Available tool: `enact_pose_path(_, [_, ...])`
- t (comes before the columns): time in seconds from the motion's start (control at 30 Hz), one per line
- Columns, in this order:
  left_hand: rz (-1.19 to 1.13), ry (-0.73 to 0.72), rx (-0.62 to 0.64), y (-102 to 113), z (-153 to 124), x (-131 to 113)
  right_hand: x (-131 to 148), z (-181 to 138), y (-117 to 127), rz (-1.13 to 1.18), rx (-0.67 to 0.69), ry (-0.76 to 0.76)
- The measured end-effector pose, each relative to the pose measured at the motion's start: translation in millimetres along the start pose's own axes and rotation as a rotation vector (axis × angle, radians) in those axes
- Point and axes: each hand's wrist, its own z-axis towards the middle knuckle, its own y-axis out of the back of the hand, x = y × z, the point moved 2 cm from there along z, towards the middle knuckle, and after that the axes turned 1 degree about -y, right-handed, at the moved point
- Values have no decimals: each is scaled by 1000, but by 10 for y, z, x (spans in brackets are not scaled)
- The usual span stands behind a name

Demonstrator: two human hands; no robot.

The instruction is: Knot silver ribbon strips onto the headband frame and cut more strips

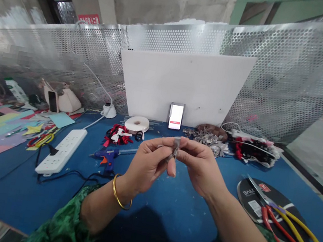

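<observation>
two hands meet above the middle of the blue table [5,189], and between them we hold a short grey ribbon strip [176,145]. our left hand [147,164] comes in from the lower left. its thumb and forefinger are pressed together on the strip's left side, and the other fingers curl loosely beneath. our right hand [200,165] comes in from the lower right and pinches the same strip from the other side, so the two sets of fingertips close around it. the strip stands close to upright, its long axis running up and down in the view, with its upper end poking just above the fingers. its lower part is lost among them, and we cannot tell where it ends. neither hand is nearer, since the strip sits right where they meet, lifted clear of the table. a gold bangle [120,197] rings the left wrist. a blue glue gun [108,157] lies near the left hand, a pile of grey ribbon pieces [208,138] sits beyond the right, and long scissors [271,206] rest well apart to the right.
</observation>
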Motion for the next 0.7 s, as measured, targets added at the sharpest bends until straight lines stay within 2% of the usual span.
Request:
enact_pose_path(0.13, [-42,21,51,28,12,6,-51,-10,-55,19,-7,12])
enact_pose_path(0.27, [-103,18,75,51,28,15,-101,-35,-101,35,-125,160])
enact_pose_path(0.47, [-136,46,88,24,28,36,-175,-36,-79,-12,-109,315])
enact_pose_path(0.7, [-167,81,56,28,66,39,-150,-35,-89,-157,-155,338])
